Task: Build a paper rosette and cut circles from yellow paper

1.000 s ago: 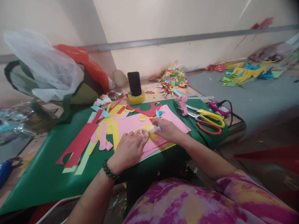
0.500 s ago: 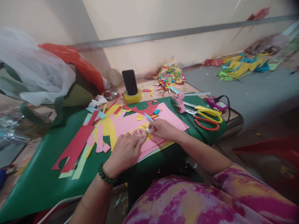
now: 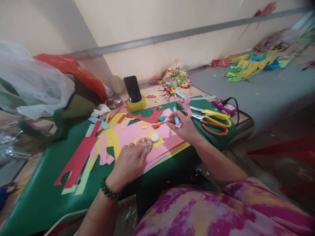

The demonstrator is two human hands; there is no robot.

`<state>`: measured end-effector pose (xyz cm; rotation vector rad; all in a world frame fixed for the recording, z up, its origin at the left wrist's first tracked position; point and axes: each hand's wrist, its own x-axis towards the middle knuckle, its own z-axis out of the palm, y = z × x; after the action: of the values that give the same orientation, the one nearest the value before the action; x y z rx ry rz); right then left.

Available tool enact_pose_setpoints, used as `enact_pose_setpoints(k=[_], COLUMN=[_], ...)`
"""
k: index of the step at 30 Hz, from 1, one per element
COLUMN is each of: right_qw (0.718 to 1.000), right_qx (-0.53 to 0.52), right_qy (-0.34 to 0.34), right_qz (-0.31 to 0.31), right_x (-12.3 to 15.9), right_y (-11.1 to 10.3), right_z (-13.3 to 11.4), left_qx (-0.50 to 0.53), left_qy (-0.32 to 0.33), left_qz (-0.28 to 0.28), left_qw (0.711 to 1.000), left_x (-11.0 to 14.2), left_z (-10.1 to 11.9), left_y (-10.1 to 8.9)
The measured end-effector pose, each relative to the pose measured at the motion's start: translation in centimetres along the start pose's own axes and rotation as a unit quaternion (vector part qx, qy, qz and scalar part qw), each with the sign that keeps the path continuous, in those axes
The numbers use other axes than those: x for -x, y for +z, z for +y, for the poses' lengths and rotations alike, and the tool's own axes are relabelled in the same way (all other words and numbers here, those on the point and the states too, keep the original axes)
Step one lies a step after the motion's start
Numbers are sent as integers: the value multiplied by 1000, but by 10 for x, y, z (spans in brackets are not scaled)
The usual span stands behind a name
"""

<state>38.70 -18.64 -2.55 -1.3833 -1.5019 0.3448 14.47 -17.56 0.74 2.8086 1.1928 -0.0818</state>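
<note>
My left hand (image 3: 128,163) rests on the pink paper (image 3: 137,131), fingertips on a small round patterned disc (image 3: 144,142) that lies on a yellow piece. A white round cap (image 3: 155,138) lies just to the right of the disc. My right hand (image 3: 183,126) is raised over the right end of the pink paper and holds a small blue pen-like stick (image 3: 176,118) between its fingers. The sheets lie on a green mat (image 3: 49,193).
Red, yellow and pink paper strips (image 3: 81,157) litter the mat's left. Scissors (image 3: 213,119), a pink glue gun (image 3: 185,105) and a purple device (image 3: 225,106) lie right. A phone (image 3: 132,89) stands in a yellow tape roll; a paper flower ball (image 3: 175,82) and plastic bags (image 3: 36,85) sit behind.
My right hand left the white cap on the yellow piece beside the disc and moved up and right with the blue stick. My left hand stayed on the disc.
</note>
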Motion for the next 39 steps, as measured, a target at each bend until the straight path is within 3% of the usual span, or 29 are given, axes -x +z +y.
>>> enact_pose_setpoints(k=[3, 8, 10, 16, 20, 27, 30, 33, 35, 39], right_qw=[1000, 986, 970, 898, 897, 866, 899, 950, 955, 938], right_qx=[15, 48, 108, 258, 284, 323, 285, 254, 280, 340], right_qy=[-7, -89, -113, -148, -125, -142, -138, -110, -81, -6], right_qz=[6, -135, -187, -323, -316, -353, -304, -147, -61, -64], right_x=[7, 13, 10, 3, 1, -12, -19, -21, -18, -1], right_y=[-1, 18, 31, 59, 61, 81, 67, 29, 2, -25], right_z=[-8, -26, -34, -52, -58, -72, -80, -76, -63, -20], left_qx=[22, 119, 192, 336, 306, 208, 215, 234, 240, 246], left_qy=[-3, -3, -11, -72, -84, -47, -38, -25, -23, -22], left_qz=[5, 13, 26, 155, 192, 138, 145, 155, 155, 165], left_qw=[1000, 993, 981, 926, 929, 967, 965, 960, 958, 955], left_x=[0, 1, 5, 36, 54, 58, 58, 60, 61, 60], left_z=[-2, -13, -18, -24, -21, -12, -12, -14, -16, -16], left_y=[1, 0, 1, 12, 22, 36, 39, 41, 42, 39])
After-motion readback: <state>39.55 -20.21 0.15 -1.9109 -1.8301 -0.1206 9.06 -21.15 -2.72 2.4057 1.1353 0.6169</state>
